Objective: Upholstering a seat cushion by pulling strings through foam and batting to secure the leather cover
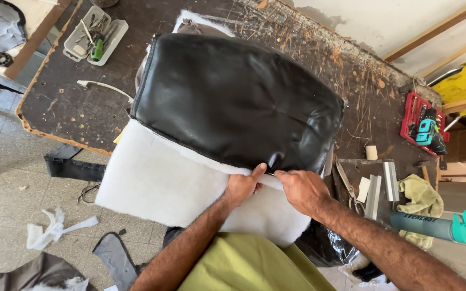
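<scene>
A black leather cover [233, 99] is pulled over the far part of a cushion wrapped in white padding [152, 178] that lies on a dark worn workbench [76, 108]. My left hand [242, 186] pinches the lower edge of the black cover near its front right corner. Close beside it, my right hand [302, 188] grips the same edge. The white padding sticks out bare below the cover, toward me.
A white tray of small tools [95, 35] sits at the bench's far left. A red case with a teal drill [424, 126] is at the right, with scissors [347, 188], metal strips [381, 186], a green rag [422, 199] and a teal-capped tube [432, 225]. Fabric scraps [55, 229] litter the tiled floor.
</scene>
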